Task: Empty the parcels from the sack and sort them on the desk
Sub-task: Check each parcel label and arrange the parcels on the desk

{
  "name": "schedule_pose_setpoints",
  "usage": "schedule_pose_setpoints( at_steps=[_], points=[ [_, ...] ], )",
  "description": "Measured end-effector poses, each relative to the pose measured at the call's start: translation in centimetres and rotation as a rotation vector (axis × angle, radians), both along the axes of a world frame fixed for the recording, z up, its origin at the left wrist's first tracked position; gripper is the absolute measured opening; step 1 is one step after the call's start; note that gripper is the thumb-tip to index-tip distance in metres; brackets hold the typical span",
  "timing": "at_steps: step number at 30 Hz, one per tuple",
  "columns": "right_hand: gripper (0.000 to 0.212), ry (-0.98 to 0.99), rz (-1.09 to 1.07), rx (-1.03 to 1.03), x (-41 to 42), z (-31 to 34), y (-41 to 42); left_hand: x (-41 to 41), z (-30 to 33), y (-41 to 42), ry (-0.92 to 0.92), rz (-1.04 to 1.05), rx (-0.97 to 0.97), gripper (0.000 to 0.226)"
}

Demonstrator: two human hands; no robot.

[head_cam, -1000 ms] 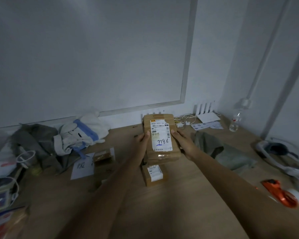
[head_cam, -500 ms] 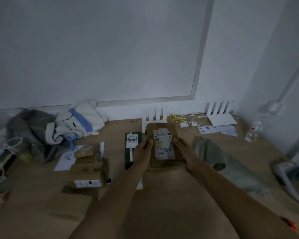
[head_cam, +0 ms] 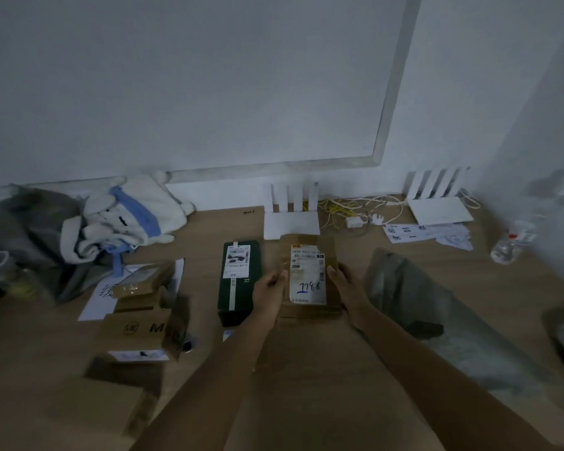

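Dim room, wooden desk (head_cam: 306, 385) seen from above your head. Both your hands are on the brown parcel (head_cam: 310, 278) at mid-desk. Your left hand (head_cam: 269, 291) grips its left edge, thumb lying over the top face beside the white label; your right hand (head_cam: 347, 286) holds the right edge, fingers curled down the side. The label faces up and carries "1786" handwritten in blue. Whether the parcel rests on the desk or on something beneath it, you cannot tell from here; a brown edge shows under its near end.

Just left of your left hand lies a dark green box (head_cam: 238, 281), long side running away from you, white label at its far end. Further left, a stack of cardboard boxes (head_cam: 140, 317): a small one on top, tilted, a larger one below with "M" printed on its side. A white sheet (head_cam: 93, 302) lies partly under that stack.

Right of the parcel, near your right forearm, a crumpled grey-green sack (head_cam: 404, 291) lies flat on the desk.

Along the wall: a white and blue plush toy (head_cam: 127, 216) on grey cloth at left, a white router (head_cam: 290, 216) directly beyond the parcel, a second router (head_cam: 440, 203) at right, tangled cables (head_cam: 355, 209) between them, and a clear plastic bottle (head_cam: 507, 245) far right.
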State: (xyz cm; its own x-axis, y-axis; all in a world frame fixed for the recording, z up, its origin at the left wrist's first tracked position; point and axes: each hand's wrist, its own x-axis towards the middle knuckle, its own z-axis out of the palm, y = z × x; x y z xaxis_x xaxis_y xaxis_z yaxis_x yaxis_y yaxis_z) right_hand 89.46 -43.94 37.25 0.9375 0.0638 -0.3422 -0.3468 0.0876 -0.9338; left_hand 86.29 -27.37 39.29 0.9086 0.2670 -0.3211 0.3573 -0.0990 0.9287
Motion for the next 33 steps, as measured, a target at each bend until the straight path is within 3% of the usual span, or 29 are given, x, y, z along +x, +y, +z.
schedule_pose_setpoints(
  at_steps=[2, 9, 16, 29, 33],
  points=[
    [0.031, 0.023, -0.005, 0.015, 1.3, -1.4, 0.0, 1.4, -1.1, -0.1, 0.030, 0.004, 0.000, 0.016],
    [0.047, 0.047, 0.024, 0.017, 7.3, -5.3, 0.7, 6.9, -4.6, 0.4, 0.078, 0.026, 0.040, 0.030],
    [0.039, 0.050, 0.086, -0.025, 13.0, -9.6, 2.5, 12.4, -8.6, 1.5, 0.121, 0.044, 0.137, 0.031],
    [0.042, 0.142, 0.133, -0.198, 17.3, -17.2, 3.0, 15.9, -13.4, 0.8, 0.316, 0.153, -0.044, 0.038],
    [0.058, 0.129, 0.139, -0.240, 19.0, -23.8, 2.8, 16.1, -14.4, 1.4, 0.355, 0.169, -0.082, 0.038]
  ],
)
